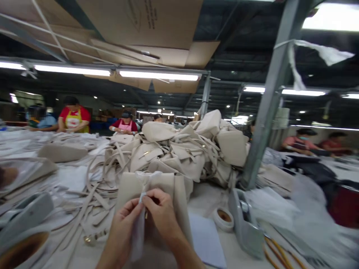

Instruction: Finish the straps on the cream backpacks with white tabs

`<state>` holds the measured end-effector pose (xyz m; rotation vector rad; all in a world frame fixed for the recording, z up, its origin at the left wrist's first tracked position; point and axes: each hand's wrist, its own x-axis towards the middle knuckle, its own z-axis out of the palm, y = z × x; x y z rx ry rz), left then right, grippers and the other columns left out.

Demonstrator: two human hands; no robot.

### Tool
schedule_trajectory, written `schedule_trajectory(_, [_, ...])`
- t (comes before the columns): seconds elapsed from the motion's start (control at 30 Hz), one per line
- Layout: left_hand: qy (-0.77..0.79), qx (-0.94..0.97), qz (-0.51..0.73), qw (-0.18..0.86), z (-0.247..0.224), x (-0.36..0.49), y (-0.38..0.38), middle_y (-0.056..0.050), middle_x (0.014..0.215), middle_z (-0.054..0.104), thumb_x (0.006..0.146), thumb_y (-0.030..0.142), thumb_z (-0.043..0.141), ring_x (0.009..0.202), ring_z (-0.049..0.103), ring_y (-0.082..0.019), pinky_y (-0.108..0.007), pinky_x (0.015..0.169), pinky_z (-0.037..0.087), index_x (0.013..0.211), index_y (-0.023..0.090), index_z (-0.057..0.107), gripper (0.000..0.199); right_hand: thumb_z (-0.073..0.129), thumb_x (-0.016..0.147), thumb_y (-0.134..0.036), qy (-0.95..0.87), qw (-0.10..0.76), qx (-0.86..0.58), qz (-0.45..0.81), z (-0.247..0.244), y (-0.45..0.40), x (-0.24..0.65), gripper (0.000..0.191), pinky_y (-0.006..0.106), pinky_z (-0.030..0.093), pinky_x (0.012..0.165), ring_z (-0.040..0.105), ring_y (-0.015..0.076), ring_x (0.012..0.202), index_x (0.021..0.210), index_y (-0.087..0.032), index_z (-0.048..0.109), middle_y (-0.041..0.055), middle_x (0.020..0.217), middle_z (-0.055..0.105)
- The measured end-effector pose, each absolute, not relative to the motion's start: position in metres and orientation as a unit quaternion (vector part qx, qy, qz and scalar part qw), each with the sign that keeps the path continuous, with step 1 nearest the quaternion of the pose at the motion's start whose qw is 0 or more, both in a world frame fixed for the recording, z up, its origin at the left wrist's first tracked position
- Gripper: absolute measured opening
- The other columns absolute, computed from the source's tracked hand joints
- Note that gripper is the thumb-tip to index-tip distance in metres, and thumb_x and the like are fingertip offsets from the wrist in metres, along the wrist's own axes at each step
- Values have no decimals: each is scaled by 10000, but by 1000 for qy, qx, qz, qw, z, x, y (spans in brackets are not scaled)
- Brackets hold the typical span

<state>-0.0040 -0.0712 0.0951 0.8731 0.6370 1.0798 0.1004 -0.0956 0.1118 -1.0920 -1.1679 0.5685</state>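
A beige handbag (181, 194) stands upright right in front of me. Thin white wrapping (137, 241), tissue or plastic, runs down its front from the top edge. My left hand (123, 222) pinches this wrapping between thumb and fingers at the middle of the bag. Against it, my right hand (161, 209) pinches the same spot, fingertips nearly touching the left ones. A small pale bit (142, 197) shows between the fingertips; I cannot tell whether it is tape or folded wrapping. A little gold-coloured metal shows just below the fingers. The bag's lower front is partly hidden by my hands.
Beige bags (179, 153) with straps are heaped behind. A tape dispenser (246, 224), a tape roll (223, 219), white paper (207, 239) and orange-handled tools (280, 250) lie right. Another dispenser (25, 213) and loose straps (89, 201) lie left. A metal post (266, 112) rises right. Several people work beyond.
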Motion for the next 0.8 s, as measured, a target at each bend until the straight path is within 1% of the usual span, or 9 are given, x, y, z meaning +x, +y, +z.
schedule_trajectory(0.13, [320,399,446,734,98,-4,-63,32,559,613,419,349,898,477,514,-90,-178,467,408,746,157,670,442,586,800,-182,-581,624,-502,143,111,-101,106,188,246,421,638,564,142,697,786,-218,770,0,725,623])
schedule_trajectory(0.23, [341,410,456,712,99,-4,-61,31,537,604,394,399,890,461,483,-81,-164,434,396,720,155,674,461,566,838,-219,-590,603,-528,101,111,-128,134,225,251,432,649,579,149,706,936,-215,769,22,777,665])
schedule_trajectory(0.3, [355,413,463,699,97,-4,-61,30,515,588,391,429,880,458,471,-79,-151,415,377,700,151,674,464,560,852,-287,-548,603,-577,61,108,-158,173,237,256,433,634,584,161,700,946,-194,756,40,793,683])
schedule_trajectory(0.33, [361,413,464,695,96,-4,-61,30,506,580,391,440,874,458,468,-79,-147,407,365,696,150,675,465,546,861,-334,-519,598,-610,37,106,-175,199,255,259,432,626,586,171,708,928,-198,751,47,805,694])
schedule_trajectory(0.4, [366,413,465,693,93,-3,-61,29,499,576,398,448,863,460,468,-82,-143,401,355,701,153,677,462,543,840,-423,-421,584,-693,-42,101,-210,259,313,296,441,715,602,210,783,905,-188,739,73,875,719])
schedule_trajectory(0.47, [365,410,473,690,91,1,-61,29,495,577,401,441,853,465,474,-85,-145,408,365,691,159,672,443,525,789,-476,-338,510,-787,-79,95,-241,316,363,321,421,735,597,242,801,823,-179,731,92,841,723])
schedule_trajectory(0.5, [364,406,480,687,91,3,-62,30,496,580,395,432,848,468,477,-86,-145,415,373,681,162,667,433,506,771,-497,-315,453,-831,-66,92,-253,339,379,329,407,726,592,250,788,754,-187,724,94,803,720])
schedule_trajectory(0.63, [377,390,503,673,93,8,-63,28,501,599,362,405,832,480,496,-90,-143,426,388,680,168,675,426,482,717,-528,-289,402,-869,-16,75,-273,382,433,350,378,690,580,261,692,483,-202,645,99,602,660])
schedule_trajectory(0.8, [383,394,492,675,94,5,-65,17,519,625,379,406,824,486,518,-110,-159,416,387,718,167,693,434,479,659,-489,-305,413,-857,45,65,-259,376,368,318,371,606,541,218,607,449,-205,584,59,543,604])
